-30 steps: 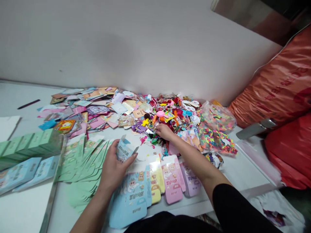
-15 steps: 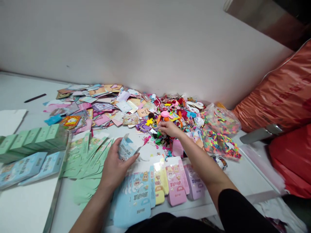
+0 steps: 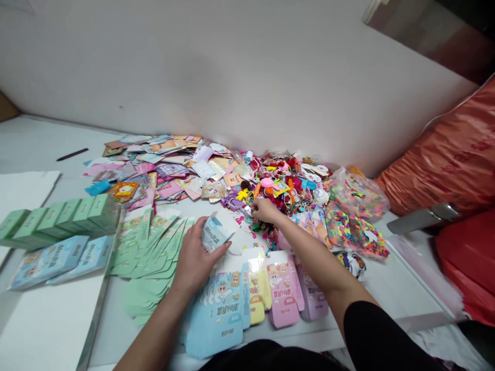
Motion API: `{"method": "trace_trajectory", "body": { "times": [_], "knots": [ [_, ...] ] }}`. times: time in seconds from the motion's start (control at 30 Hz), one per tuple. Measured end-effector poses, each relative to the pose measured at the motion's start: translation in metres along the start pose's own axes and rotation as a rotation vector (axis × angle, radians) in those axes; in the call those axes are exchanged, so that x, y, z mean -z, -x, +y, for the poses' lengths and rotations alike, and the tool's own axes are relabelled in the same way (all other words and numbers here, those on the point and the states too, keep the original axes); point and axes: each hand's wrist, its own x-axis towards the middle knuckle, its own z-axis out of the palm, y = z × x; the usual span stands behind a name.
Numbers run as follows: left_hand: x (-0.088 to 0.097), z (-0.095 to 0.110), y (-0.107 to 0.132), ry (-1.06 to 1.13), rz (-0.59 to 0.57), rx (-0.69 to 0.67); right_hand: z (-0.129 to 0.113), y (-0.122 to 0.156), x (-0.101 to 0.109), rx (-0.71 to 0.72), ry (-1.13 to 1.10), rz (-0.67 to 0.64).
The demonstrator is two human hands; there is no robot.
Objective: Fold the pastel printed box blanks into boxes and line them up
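Note:
A small blue printed cardboard box point(image 3: 214, 233) with its top flaps raised is held in my left hand point(image 3: 196, 255), thumb on the near side. My right hand point(image 3: 266, 211) reaches into a heap of small colourful trinkets point(image 3: 284, 180), its fingers pinched together at the near left part of the heap. What those fingers hold, if anything, is hidden. Below my left hand lies a fanned stack of flat blue boxes point(image 3: 218, 319). Beside it are flat yellow boxes point(image 3: 258, 286), pink boxes point(image 3: 284, 296) and purple boxes point(image 3: 314, 296).
Green flat boxes point(image 3: 150, 252) fan out at left, near filled green boxes point(image 3: 58, 221) and blue boxes point(image 3: 65, 260). A pile of cards and packets point(image 3: 174, 170) lies along the wall. At right are bags of neon pieces point(image 3: 356, 201), a grey bottle point(image 3: 421, 219) and red sacks point(image 3: 456, 165).
The view has shifted slightly, moving the table's contents to the right. My right hand stays at the trinket heap with fingers drawn in, and my left hand keeps hold of the blue box.

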Motion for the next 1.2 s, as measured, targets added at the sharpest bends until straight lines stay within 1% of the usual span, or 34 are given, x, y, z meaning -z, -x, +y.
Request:
{"method": "trace_trajectory", "body": {
  "times": [0.07,0.13,0.2,0.27,0.3,0.37,0.43,0.5,0.57,0.6,0.63,0.7,0.73,0.83,0.87,0.9,0.97,1.0,1.03,1.07,1.13,1.17,1.2],
  "knots": [
    [-0.003,0.003,-0.001,-0.023,-0.010,0.001,0.000,0.009,0.021,0.003,-0.175,0.001],
    [-0.007,0.007,-0.002,-0.041,-0.014,0.020,-0.005,0.022,0.047,0.024,-0.471,-0.012],
    [-0.013,0.013,-0.003,-0.056,0.002,0.040,-0.018,0.038,0.072,0.058,-0.731,-0.024],
    [-0.020,0.019,-0.003,-0.070,0.024,0.053,-0.035,0.052,0.089,0.086,-0.826,-0.022],
    [-0.023,0.022,-0.003,-0.075,0.034,0.055,-0.044,0.058,0.093,0.092,-0.847,-0.019],
    [-0.030,0.027,-0.001,-0.081,0.056,0.050,-0.061,0.066,0.092,0.103,-0.882,-0.011],
    [-0.035,0.030,0.001,-0.079,0.093,0.035,-0.075,0.070,0.081,0.119,-0.870,0.021],
    [-0.039,0.031,0.004,-0.076,0.142,0.009,-0.084,0.072,0.066,0.145,-0.743,0.111],
    [-0.040,0.031,0.007,-0.096,0.184,-0.030,-0.091,0.075,0.054,0.173,-0.542,0.211],
    [-0.040,0.030,0.008,-0.117,0.197,-0.054,-0.092,0.076,0.051,0.190,-0.451,0.234],
    [-0.040,0.029,0.009,-0.142,0.208,-0.074,-0.093,0.078,0.049,0.212,-0.381,0.231],
    [-0.039,0.028,0.011,-0.190,0.225,-0.095,-0.093,0.081,0.049,0.259,-0.318,0.196],
    [-0.038,0.027,0.011,-0.206,0.237,-0.100,-0.093,0.083,0.050,0.277,-0.318,0.193],
    [-0.037,0.026,0.012,-0.217,0.279,-0.125,-0.091,0.086,0.051,0.278,-0.381,0.277],
    [-0.037,0.025,0.012,-0.211,0.287,-0.141,-0.091,0.087,0.051,0.279,-0.390,0.284],
    [-0.038,0.025,0.011,-0.205,0.292,-0.155,-0.090,0.088,0.051,0.292,-0.385,0.257],
    [-0.038,0.025,0.011,-0.192,0.290,-0.180,-0.089,0.090,0.051,0.358,-0.375,0.143],
    [-0.037,0.025,0.010,-0.179,0.289,-0.186,-0.087,0.092,0.050,0.383,-0.405,0.114],
    [-0.037,0.026,0.010,-0.157,0.290,-0.178,-0.085,0.093,0.050,0.381,-0.467,0.131],
    [-0.037,0.026,0.009,-0.123,0.296,-0.151,-0.082,0.095,0.049,0.344,-0.553,0.192],
    [-0.036,0.029,0.007,-0.034,0.323,-0.057,-0.076,0.097,0.044,0.207,-0.720,0.334],
    [-0.036,0.030,0.007,0.010,0.332,-0.015,-0.072,0.097,0.040,0.146,-0.778,0.352],
    [-0.036,0.032,0.006,0.040,0.329,0.008,-0.069,0.096,0.034,0.116,-0.821,0.319]
  ]
}}
